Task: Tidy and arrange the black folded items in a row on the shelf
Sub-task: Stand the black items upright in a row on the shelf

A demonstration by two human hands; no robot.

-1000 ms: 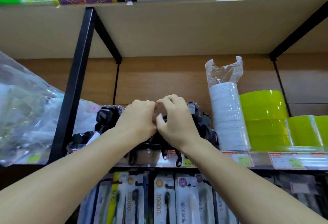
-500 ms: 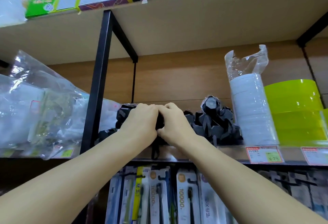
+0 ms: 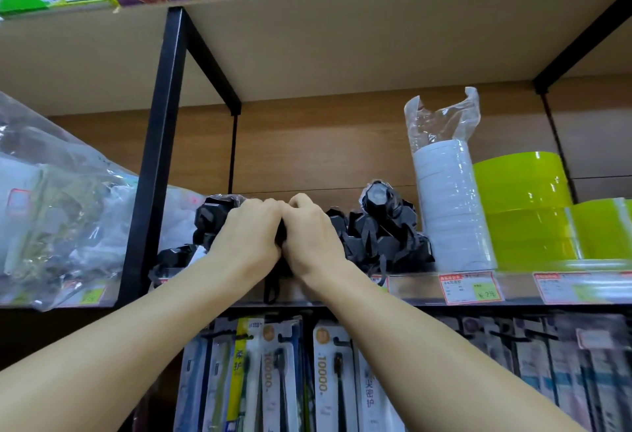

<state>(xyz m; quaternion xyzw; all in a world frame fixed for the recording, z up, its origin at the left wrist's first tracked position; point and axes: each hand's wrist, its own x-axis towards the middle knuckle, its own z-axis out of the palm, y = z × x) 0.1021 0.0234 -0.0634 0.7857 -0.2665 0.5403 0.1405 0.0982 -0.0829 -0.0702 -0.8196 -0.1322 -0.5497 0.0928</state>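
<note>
Since half a second ago both hands have barely shifted, pressed together mid-shelf. Left of them lie wrapped black folded items [image 3: 178, 255]; the left hand [image 3: 251, 233] and right hand [image 3: 309, 236] clench one black item between them on the shelf [image 3: 410, 289], beside a heap of more [image 3: 383, 226], then stacked white rolls [image 3: 451, 205]

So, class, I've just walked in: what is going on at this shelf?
A person is tidying a shop shelf. The left hand and right hand are pressed together, closed around one of the black folded items in the middle. More black items sit heaped to the right, beside a white stack, not yet in a row.
</note>
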